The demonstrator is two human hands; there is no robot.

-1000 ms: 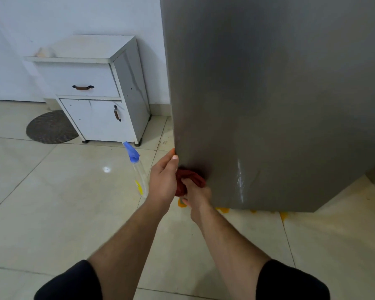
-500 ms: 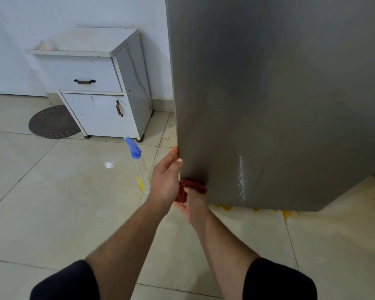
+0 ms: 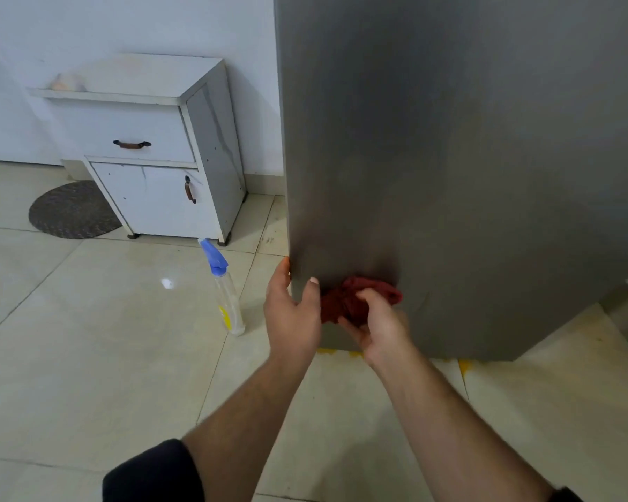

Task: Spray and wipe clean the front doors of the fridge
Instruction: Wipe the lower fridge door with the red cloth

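The grey fridge door (image 3: 450, 157) fills the right half of the view. My left hand (image 3: 292, 313) grips the door's lower left edge, thumb on the front face and fingers round the side. My right hand (image 3: 377, 327) holds a crumpled red cloth (image 3: 356, 298) and presses it against the door near the bottom left corner. A clear spray bottle (image 3: 227, 298) with a blue nozzle stands on the floor just left of my left hand.
A white cabinet (image 3: 153, 146) with a drawer and a small door stands against the wall to the left. A round dark mat (image 3: 71, 210) lies beside it. Pale floor tiles (image 3: 87, 356) spread out below; yellow stains (image 3: 464, 364) show under the fridge.
My right hand has slid the red cloth to the right along the bottom of the door. My left thumb has come round onto the door's front face.
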